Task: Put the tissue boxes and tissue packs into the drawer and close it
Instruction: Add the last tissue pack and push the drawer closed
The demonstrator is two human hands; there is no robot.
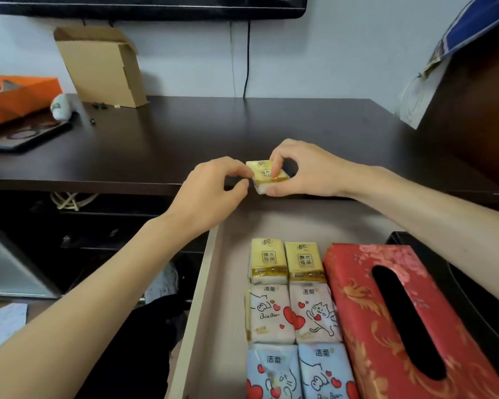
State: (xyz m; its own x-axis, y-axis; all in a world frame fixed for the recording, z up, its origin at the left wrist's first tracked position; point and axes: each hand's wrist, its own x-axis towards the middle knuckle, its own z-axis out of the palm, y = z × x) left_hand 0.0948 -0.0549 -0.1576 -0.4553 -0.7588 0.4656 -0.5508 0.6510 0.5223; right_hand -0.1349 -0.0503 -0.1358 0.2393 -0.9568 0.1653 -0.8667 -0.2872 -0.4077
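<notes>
Both hands meet at the front edge of the dark desk (185, 139). Left hand (211, 194) and right hand (303, 171) each pinch a small yellow tissue pack (267, 175), grip closed on it, above the open drawer (228, 269). In the drawer: six tissue packs (291, 315) in two columns, red tissue box (366, 321) just beside them at right.

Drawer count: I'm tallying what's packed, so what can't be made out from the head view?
- Blue tissue packs in the drawer: cut off by the bottom edge.
- Red tissue box: near end past the bottom edge.
- Yellow pack held at the desk edge: partly covered by the left hand and right hand.
- Drawer's right side: hidden behind the red box.
</notes>
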